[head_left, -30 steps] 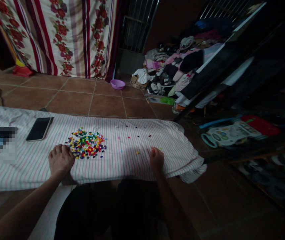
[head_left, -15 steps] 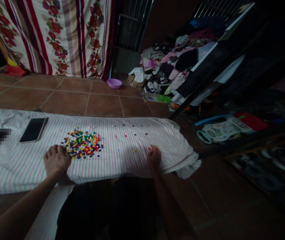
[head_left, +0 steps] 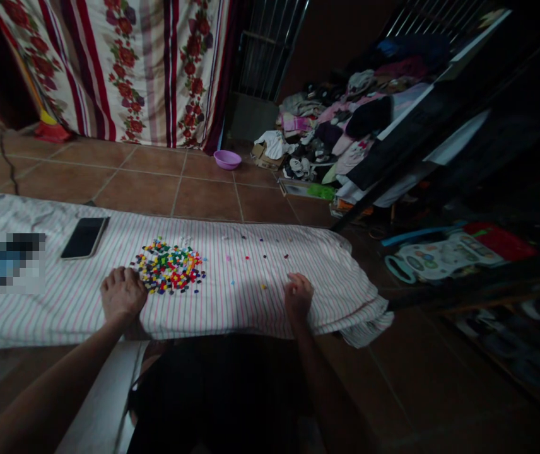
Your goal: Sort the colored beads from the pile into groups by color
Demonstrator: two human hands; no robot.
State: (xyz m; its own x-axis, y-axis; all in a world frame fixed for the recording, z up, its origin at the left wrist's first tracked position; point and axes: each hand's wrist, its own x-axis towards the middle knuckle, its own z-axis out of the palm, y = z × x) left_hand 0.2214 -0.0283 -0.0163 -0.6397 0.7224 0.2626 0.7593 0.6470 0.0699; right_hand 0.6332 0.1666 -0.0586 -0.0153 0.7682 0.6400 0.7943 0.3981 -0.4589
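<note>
A heap of small multicoloured pieces, like tiny bricks or beads, lies on a striped cloth. Palm down at the heap's left edge rests my left hand, fingers lying loosely on the cloth with nothing visible in them. My right hand is over the right part of the cloth, its fingers curled together; whatever they hold, if anything, is hidden. Single pieces lie spaced in rough rows between heap and right hand, among them a red piece, a yellow piece and a pink piece.
A phone lies left of the heap, and a blurred-out patch is farther left. Beyond the cloth, a purple basin stands on the tiled floor. Piled clothes and a dark slanting frame are to the right.
The view has shifted, so the scene sits farther right. My right hand's fingers have turned slightly, and the red and green bits seen beside them no longer show. My left hand stays by the heap.
</note>
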